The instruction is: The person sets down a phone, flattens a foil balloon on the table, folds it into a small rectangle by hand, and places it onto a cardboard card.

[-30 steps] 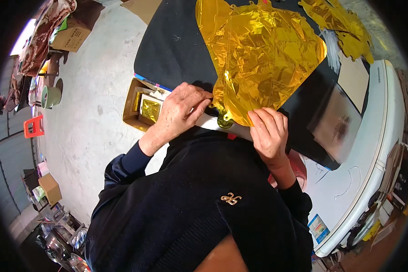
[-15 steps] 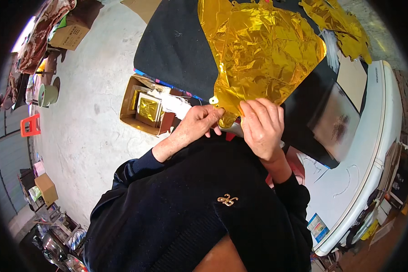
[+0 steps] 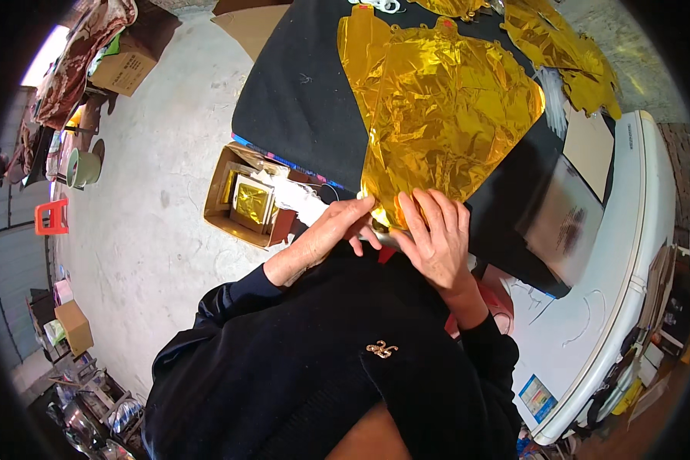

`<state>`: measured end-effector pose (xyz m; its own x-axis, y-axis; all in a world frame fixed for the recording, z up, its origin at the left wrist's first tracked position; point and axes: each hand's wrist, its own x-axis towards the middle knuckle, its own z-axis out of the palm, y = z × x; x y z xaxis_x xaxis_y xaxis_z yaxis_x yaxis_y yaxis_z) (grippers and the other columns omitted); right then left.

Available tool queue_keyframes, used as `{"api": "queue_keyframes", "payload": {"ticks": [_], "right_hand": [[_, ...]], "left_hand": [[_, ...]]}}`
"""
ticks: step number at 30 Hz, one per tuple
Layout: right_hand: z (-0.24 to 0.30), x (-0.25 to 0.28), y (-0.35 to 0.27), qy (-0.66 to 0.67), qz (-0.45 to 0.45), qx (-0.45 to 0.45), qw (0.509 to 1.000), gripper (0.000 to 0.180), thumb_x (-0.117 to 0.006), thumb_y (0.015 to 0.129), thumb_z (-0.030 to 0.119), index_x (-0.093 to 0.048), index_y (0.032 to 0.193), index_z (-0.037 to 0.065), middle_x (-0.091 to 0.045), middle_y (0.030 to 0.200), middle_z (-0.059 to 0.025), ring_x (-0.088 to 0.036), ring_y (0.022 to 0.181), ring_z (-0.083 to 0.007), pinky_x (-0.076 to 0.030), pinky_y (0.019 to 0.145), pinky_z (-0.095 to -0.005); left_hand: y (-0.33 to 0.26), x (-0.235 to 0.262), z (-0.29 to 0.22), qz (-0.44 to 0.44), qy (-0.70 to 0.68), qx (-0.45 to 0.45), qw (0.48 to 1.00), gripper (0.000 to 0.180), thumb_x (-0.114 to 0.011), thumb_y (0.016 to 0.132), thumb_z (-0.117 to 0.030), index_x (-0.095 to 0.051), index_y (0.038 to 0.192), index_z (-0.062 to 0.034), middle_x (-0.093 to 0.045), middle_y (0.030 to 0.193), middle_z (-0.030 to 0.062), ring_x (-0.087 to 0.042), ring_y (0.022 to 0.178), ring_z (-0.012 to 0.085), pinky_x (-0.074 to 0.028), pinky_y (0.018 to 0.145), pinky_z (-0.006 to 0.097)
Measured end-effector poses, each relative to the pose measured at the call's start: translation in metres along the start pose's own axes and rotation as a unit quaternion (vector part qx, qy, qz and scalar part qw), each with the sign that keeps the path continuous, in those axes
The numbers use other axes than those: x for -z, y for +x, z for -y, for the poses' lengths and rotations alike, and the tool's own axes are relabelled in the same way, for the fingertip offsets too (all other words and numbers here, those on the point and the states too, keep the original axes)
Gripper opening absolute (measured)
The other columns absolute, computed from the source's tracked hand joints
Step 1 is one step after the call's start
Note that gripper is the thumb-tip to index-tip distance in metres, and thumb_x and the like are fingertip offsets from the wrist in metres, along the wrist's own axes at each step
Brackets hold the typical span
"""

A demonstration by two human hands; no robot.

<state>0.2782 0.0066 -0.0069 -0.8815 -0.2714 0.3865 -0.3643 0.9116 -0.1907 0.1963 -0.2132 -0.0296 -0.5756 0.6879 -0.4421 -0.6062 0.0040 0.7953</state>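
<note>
Gold foil (image 3: 452, 107) lay crinkled and glossy across our black cloth (image 3: 299, 100), its near left corner pinched by our left hand (image 3: 331, 231). Our right hand (image 3: 439, 249) arched over the near edge; whether it gripped, we couldn't tell. Farther left, an open cardboard box (image 3: 238, 233) held a white-bordered gold square (image 3: 251, 202).

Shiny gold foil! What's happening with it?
Someone's bare left hand and right hand are at the near end of a crinkled gold foil sheet, spread over a black cloth. The right fingers lie on it; the left fingertips are at its corner. More gold foil lies farther off to the right.
</note>
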Motion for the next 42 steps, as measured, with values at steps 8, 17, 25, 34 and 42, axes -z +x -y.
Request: {"api": "queue_keyframes", "payload": {"ticks": [8,17,25,34,42], "right_hand": [[-0.004,0.001,0.02,0.07,-0.04,-0.035,0.996,0.038,-0.066,0.085,0.006,-0.069,0.123,0.002,-0.067,0.116,-0.0115,-0.062,0.11,-0.0314,-0.046,0.095,-0.0446],[-0.03,0.013,0.034,0.266,-0.074,-0.266,0.924,0.017,-0.057,0.106,0.01,-0.062,0.103,-0.006,-0.056,0.077,-0.0122,-0.044,0.07,-0.0124,-0.044,0.064,-0.0298],[-0.032,0.015,0.035,0.179,-0.15,-0.153,0.96,0.015,-0.061,0.102,0.005,-0.064,0.11,-0.008,-0.065,0.09,-0.0163,-0.061,0.073,-0.0252,-0.05,0.07,-0.0329],[-0.046,0.044,0.045,0.201,-0.001,-0.114,0.973,0.018,-0.066,0.094,0.003,-0.069,0.11,-0.002,-0.071,0.102,-0.0173,-0.067,0.096,-0.0332,-0.052,0.085,-0.0375],[-0.022,0.034,0.017,0.185,0.055,-0.058,0.98,0.065,-0.079,0.08,0.018,-0.057,0.138,-0.001,-0.061,0.132,-0.0185,-0.055,0.126,-0.0375,-0.041,0.106,-0.0453]], "left_hand": [[0.001,-0.002,-0.005,0.027,0.064,-0.041,0.997,0.048,-0.049,0.11,-0.043,-0.069,0.112,0.0014,-0.075,0.094,0.0074,-0.072,0.076,0.0124,-0.055,0.058,0.023],[-0.007,0.01,-0.02,-0.07,0.202,-0.207,0.955,0.03,-0.058,0.108,-0.024,-0.063,0.13,-0.0039,-0.074,0.104,0.0056,-0.069,0.079,0.0111,-0.054,0.065,0.024],[0.015,-0.005,-0.016,-0.126,0.6,-0.374,0.696,0.026,-0.073,0.089,-0.008,-0.068,0.114,-0.0063,-0.067,0.08,0.0098,-0.068,0.069,0.0286,-0.054,0.058,0.039],[0.014,-0.005,-0.018,-0.105,0.642,-0.373,0.662,0.015,-0.072,0.089,-0.02,-0.064,0.091,-0.0074,-0.064,0.077,0.0072,-0.07,0.072,0.0247,-0.055,0.06,0.038],[0.013,-0.009,-0.018,-0.106,0.582,-0.39,0.705,0.017,-0.075,0.082,-0.011,-0.062,0.09,-0.0032,-0.064,0.078,0.0122,-0.067,0.071,0.0318,-0.054,0.061,0.041]]}}
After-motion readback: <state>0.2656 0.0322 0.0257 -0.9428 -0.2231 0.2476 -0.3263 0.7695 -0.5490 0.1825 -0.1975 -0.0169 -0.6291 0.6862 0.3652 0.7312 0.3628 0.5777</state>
